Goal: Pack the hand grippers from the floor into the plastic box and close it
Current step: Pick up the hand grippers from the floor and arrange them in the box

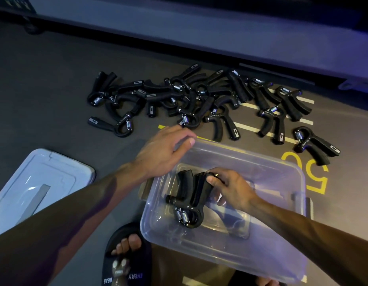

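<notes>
A clear plastic box (271, 250) stands open on the floor in front of me. Inside it lie two black hand grippers (189, 199) side by side, springs toward me. My right hand (230, 188) is inside the box and holds the handle tops of those grippers with thumb and curled fingers. My left hand (164, 147) hovers over the box's far left corner, fingers relaxed and holding nothing. Several more black hand grippers (191, 96) lie scattered on the floor beyond the box, one (315, 145) off to the right.
The box's clear lid (34, 182) lies flat on the floor to the left. My foot in a black slide sandal (125, 254) is just before the box. Yellow and white floor markings (315, 178) run under the right side. A low ledge (199, 32) borders the far side.
</notes>
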The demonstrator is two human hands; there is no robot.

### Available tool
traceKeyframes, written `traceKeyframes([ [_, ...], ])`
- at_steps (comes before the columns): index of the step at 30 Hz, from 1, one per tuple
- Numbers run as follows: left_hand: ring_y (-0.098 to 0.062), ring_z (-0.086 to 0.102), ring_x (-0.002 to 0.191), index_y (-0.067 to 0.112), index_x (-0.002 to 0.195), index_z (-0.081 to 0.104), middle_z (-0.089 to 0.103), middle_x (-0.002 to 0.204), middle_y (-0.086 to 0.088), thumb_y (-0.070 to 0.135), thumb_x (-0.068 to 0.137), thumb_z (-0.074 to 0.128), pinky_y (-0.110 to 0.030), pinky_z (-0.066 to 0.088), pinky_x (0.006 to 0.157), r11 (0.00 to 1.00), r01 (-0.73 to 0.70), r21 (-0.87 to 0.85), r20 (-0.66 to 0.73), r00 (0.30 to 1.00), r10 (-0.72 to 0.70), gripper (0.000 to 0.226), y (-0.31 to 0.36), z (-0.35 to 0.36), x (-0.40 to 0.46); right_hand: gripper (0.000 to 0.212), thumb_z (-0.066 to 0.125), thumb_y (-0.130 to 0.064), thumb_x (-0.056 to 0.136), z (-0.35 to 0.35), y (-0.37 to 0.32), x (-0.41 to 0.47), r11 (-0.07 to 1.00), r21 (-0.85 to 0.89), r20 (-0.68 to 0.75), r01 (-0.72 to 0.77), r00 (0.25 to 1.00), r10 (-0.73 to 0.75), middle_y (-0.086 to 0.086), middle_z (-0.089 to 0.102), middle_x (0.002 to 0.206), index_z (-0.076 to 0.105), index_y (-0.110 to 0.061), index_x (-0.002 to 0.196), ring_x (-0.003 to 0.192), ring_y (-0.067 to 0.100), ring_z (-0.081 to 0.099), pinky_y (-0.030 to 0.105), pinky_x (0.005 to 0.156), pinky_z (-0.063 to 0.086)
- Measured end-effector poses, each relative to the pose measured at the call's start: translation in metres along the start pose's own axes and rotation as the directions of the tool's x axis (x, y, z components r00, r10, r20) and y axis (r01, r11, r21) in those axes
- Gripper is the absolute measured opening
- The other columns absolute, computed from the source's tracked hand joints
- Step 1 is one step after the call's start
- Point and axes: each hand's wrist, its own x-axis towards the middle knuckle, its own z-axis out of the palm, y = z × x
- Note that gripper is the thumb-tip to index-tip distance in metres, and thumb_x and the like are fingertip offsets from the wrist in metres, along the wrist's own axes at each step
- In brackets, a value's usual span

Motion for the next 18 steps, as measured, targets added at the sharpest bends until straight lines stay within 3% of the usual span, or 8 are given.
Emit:
traceKeyframes([
  [4,-0.014,0.057,0.106,0.027,0.119,0.064,0.064,0.111,0.007,0.043,0.106,0.040,-0.040,0.046,0.097,1.000,-0.011,-0.006,-0.016,1.000,0.011,0.032,-0.002,0.002,0.001,0.010,0.055,-0.017,0.102,0.003,-0.002,0.007,1.000,-0.002,0.014,-0.010,1.000,0.010,0.028,0.068,0.080,0.063,-0.014,0.105,0.055,0.024,0.061,0.042,0.051,0.058],
  [10,-0.012,0.057,0.102,0.027,0.118,0.064,0.064,0.108,0.008,0.043,0.106,0.040,-0.036,0.046,0.092,1.000,-0.016,-0.011,-0.023,1.000,0.016,0.031,-0.002,0.003,0.001,0.012,0.060,-0.025,0.099,0.009,-0.005,0.010,0.993,-0.108,-0.033,-0.052,0.998,0.048,0.012,0.071,0.073,0.059,-0.023,0.111,0.049,0.018,0.064,0.039,0.047,0.059],
  [18,-0.011,0.057,0.099,0.028,0.117,0.063,0.062,0.105,0.008,0.042,0.108,0.040,-0.037,0.048,0.088,1.000,-0.004,-0.028,-0.008,1.000,0.003,0.028,-0.002,0.003,0.000,0.036,0.058,-0.024,0.100,0.019,-0.014,0.004,0.983,-0.093,-0.012,-0.161,0.987,0.160,0.015,0.073,0.080,0.047,-0.021,0.134,0.061,0.034,0.073,0.053,0.051,0.060],
])
